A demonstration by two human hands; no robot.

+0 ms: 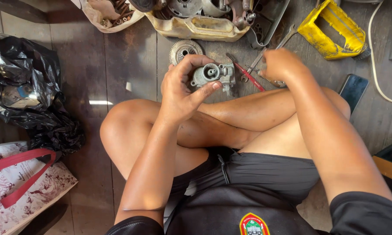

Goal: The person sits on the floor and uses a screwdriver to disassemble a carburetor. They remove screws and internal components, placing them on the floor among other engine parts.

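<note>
Grey metal carburettor (213,75) pinched in left hand (183,89), long axis sideways, round mouth toward camera; right hand (281,65) curled over pliers (257,72).

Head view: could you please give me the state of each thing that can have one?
carburetor: held up in left hand
right hand: down among tools on the floor
red-handled tool: lying flat
yellow container: on its side
black bag: crumpled
phone: screen dark
</note>
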